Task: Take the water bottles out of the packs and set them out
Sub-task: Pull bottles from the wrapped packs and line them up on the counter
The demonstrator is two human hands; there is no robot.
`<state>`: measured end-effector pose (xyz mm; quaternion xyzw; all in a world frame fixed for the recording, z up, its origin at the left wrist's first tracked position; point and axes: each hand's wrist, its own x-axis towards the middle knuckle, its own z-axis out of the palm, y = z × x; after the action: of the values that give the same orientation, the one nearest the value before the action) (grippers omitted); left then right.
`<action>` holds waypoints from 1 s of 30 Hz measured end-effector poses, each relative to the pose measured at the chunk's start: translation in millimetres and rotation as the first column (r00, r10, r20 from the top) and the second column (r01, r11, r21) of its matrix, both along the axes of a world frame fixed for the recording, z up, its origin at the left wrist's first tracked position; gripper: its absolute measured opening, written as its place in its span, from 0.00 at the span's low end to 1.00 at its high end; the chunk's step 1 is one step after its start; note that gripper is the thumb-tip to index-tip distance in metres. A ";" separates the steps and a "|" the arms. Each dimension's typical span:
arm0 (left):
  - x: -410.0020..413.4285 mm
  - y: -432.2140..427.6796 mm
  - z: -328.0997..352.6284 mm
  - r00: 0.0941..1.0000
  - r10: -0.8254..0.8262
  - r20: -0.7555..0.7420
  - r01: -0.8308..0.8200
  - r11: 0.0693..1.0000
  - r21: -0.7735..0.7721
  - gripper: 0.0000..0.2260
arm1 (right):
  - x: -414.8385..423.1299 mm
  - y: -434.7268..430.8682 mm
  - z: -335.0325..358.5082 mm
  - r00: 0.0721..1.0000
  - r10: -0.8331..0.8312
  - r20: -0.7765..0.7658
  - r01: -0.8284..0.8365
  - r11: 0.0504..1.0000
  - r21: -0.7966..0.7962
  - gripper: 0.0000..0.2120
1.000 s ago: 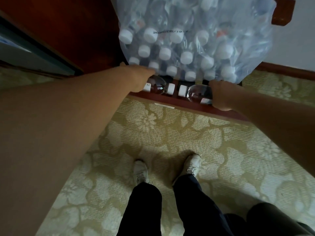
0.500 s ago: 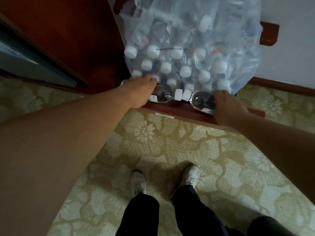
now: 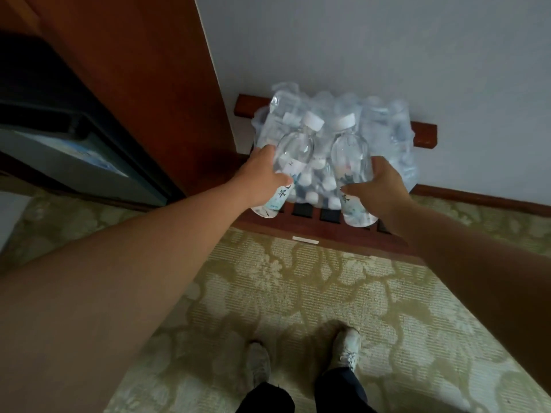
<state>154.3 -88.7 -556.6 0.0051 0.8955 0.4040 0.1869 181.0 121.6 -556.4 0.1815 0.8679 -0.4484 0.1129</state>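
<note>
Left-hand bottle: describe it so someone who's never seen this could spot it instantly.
On the wooden rack sits a plastic-wrapped pack. Before it the left hand grips this bottle, nearer the brown panel. It leans rightward, unlike the right hand's straighter bottle.

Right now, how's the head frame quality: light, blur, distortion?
Head view: dim, flat light; wide-angle stretches the left forearm and tilts the brown wooden panel; the clear plastic-wrapped bottle pack smears into haze; the clear white-capped left bottle and right bottle read sharper.
</note>
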 end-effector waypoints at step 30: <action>62.1 9.6 145.1 0.889 0.241 0.390 -0.458 0.495 0.738 0.19 | 29.7 -50.8 160.4 0.992 0.027 0.120 0.072 0.665 -0.743 0.21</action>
<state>216.4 -79.1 -411.5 -0.1404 0.5601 0.7961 0.1812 210.7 70.8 -396.0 0.1569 0.5977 -0.7537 0.2237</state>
